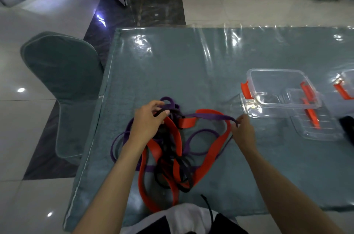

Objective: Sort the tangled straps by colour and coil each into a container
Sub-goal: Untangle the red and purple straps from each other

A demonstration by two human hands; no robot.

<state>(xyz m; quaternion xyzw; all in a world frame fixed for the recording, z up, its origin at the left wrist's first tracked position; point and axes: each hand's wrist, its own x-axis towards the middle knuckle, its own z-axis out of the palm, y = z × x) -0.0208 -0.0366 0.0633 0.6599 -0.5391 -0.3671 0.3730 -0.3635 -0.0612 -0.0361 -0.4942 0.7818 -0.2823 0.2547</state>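
Note:
A tangle of straps lies on the table in front of me. The wide red straps [208,157] loop around thin black straps [182,168] and purple straps [203,136]. My left hand [147,120] sits on the upper left of the tangle and its fingers curl round a black strap and a purple loop. My right hand [243,130] pinches the end of a purple strap [214,117] that stretches taut from the tangle to the right. A clear container [275,76] with red clips stands to the right, past my right hand.
A clear lid [318,128] lies under and beside the container, and a second clear container [344,88] shows at the right edge. The table [182,65] wears a teal cloth under shiny plastic. A covered chair [63,80] stands left of it.

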